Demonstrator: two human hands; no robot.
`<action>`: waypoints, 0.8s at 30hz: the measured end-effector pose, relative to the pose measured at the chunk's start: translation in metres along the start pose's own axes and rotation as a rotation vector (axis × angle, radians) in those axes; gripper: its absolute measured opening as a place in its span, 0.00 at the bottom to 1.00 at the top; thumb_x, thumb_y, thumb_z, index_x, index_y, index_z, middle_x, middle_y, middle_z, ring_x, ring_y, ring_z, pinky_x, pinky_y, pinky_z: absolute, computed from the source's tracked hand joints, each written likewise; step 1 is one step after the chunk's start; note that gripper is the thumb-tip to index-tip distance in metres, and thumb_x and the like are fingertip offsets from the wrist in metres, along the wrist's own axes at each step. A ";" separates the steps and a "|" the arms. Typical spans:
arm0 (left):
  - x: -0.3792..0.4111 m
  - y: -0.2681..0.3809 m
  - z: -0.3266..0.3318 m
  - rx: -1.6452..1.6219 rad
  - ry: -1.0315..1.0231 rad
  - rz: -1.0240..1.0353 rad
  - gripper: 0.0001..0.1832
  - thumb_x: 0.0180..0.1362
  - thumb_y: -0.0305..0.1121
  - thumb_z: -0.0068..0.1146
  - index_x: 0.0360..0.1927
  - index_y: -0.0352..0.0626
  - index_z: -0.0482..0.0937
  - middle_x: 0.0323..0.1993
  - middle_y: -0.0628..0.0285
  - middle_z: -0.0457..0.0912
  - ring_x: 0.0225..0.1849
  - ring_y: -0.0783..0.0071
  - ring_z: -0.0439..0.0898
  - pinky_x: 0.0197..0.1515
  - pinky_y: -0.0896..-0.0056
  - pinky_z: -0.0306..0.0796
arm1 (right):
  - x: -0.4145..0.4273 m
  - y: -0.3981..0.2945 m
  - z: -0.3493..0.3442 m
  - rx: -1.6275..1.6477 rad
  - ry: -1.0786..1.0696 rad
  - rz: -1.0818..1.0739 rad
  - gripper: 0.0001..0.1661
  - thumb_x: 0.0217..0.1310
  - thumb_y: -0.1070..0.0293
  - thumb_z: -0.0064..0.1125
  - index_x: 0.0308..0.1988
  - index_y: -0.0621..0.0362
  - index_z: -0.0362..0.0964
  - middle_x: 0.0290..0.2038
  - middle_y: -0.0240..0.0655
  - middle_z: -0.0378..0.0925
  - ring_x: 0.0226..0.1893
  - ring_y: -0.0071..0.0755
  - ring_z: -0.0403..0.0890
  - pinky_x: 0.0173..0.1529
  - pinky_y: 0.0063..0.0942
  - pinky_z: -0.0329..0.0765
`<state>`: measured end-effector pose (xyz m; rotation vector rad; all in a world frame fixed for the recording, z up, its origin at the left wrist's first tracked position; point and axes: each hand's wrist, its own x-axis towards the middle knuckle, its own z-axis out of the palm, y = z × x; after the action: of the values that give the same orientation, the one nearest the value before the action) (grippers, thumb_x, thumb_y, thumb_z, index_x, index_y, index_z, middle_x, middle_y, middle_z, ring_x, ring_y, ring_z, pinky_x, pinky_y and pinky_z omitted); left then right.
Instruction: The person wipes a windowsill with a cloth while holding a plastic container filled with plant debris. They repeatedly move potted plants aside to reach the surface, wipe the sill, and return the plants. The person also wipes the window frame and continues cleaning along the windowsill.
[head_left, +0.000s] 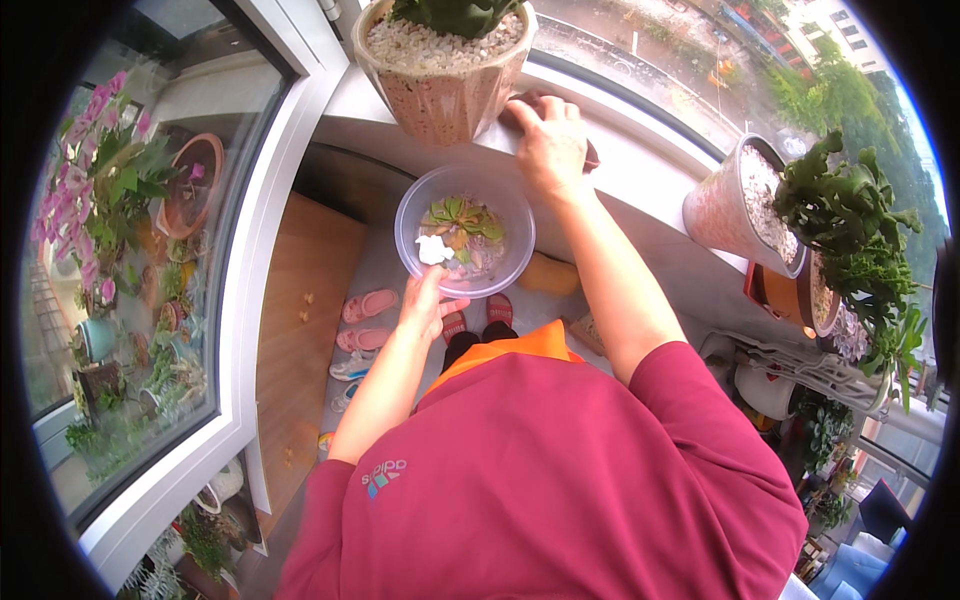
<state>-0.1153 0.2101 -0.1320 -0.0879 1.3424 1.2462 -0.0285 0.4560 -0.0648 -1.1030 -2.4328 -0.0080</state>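
My left hand (426, 306) grips the near rim of a clear plastic bowl (517, 259), thumb over the edge and fingers beneath. Inside the bowl lie green and yellowed plant leaves (465, 219) and a crumpled white wad (433, 250), perhaps tissue. On the white windowsill (637, 169), my right hand (553, 142) presses down on a folded dark brown cloth (592, 156), which is partly hidden under the fingers. Just left of that hand stands a speckled ceramic pot (450, 94) topped with white gravel and a dark green plant.
A second gravel-topped pot (712, 195) with a curly green plant (832, 202) stands farther right on the sill. An open white-framed window (262, 217) is at the left, above a wooden cabinet (315, 277). Pink shoes (367, 306) and a yellow block-like object (550, 274) lie on the floor.
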 end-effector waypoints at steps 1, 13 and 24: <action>0.001 0.001 0.001 -0.002 0.002 -0.010 0.21 0.56 0.35 0.46 0.52 0.36 0.67 0.46 0.52 0.78 0.46 0.61 0.79 0.38 0.60 0.77 | -0.005 -0.006 -0.002 0.013 0.042 -0.036 0.25 0.45 0.78 0.53 0.45 0.42 0.77 0.45 0.37 0.72 0.44 0.45 0.73 0.49 0.39 0.73; -0.016 0.002 -0.009 -0.003 0.020 0.064 0.22 0.58 0.36 0.46 0.57 0.46 0.65 0.46 0.56 0.76 0.47 0.66 0.77 0.42 0.60 0.75 | -0.067 -0.053 -0.074 1.373 -0.529 0.614 0.22 0.45 0.80 0.42 0.41 0.62 0.76 0.34 0.38 0.79 0.32 0.30 0.79 0.42 0.26 0.77; -0.046 -0.010 -0.052 -0.315 0.089 0.116 0.26 0.55 0.42 0.44 0.56 0.41 0.67 0.53 0.56 0.75 0.57 0.61 0.72 0.52 0.50 0.67 | -0.107 -0.058 -0.049 1.603 -0.264 1.276 0.03 0.48 0.76 0.43 0.28 0.58 0.61 0.20 0.36 0.65 0.19 0.32 0.68 0.18 0.32 0.66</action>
<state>-0.1306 0.1425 -0.1200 -0.2934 1.2305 1.5610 0.0107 0.3312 -0.0547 -1.3881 -0.7151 2.0168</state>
